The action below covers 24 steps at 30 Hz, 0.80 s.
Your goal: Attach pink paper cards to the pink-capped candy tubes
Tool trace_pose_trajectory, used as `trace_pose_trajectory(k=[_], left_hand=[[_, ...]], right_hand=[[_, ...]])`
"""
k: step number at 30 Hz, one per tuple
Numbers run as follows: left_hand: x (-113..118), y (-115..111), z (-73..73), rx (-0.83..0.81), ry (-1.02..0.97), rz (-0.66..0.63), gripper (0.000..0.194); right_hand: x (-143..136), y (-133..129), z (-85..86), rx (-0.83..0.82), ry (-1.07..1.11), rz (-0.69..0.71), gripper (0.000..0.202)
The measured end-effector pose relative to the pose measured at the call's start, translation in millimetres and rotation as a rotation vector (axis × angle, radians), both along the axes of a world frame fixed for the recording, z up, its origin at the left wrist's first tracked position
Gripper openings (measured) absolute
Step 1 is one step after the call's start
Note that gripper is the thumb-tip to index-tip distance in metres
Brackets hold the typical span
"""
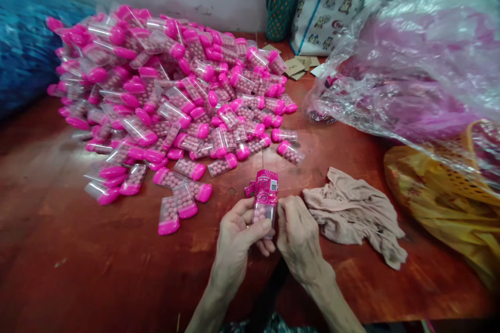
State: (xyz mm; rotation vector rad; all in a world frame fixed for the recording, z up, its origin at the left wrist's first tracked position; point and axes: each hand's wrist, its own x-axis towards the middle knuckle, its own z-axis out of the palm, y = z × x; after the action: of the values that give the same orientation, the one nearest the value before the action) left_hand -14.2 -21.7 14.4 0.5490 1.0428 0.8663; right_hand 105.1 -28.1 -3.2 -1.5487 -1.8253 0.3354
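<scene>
the left hand [231,231] has its fingers clamped on a pack [266,196]; the right hand [300,234] bunches its fingers together beside it, maybe touching, from here.

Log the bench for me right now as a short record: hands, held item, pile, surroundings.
Left hand: holds a clear container of pink balls
Right hand: fingers curled at the container's right edge; contact unclear
Held item: patterned pink sleeve around its upper part
Pile: many pink-capped containers, heaped beyond the hands
Right side: crumpled beige cloth, yellow plastic bag
Back: white printed bag beside green bag
</scene>
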Motion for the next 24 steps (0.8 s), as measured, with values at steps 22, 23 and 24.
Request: trace_pose_trajectory(k=[22, 23, 24], left_hand=[[0.4, -7.6, -2.9, -0.012, -0.014, 0.112, 0.026], [0.8, -7.8, -3.0, -0.013, -0.011, 0.119, 0.026], [1.2, -7.9, -3.0, -0.014, -0.008, 0.126, 0.025]], right_hand=[[-0.4, 5.4, -12.9, 0.075, -0.215, 0.123, 0.019], [-0.3, 5.5, -12.8, 0.072, -0.222, 0.128, 0.019], [-0.4, 5.6, -12.6, 0.067, -0.228, 0.133, 0.019]])
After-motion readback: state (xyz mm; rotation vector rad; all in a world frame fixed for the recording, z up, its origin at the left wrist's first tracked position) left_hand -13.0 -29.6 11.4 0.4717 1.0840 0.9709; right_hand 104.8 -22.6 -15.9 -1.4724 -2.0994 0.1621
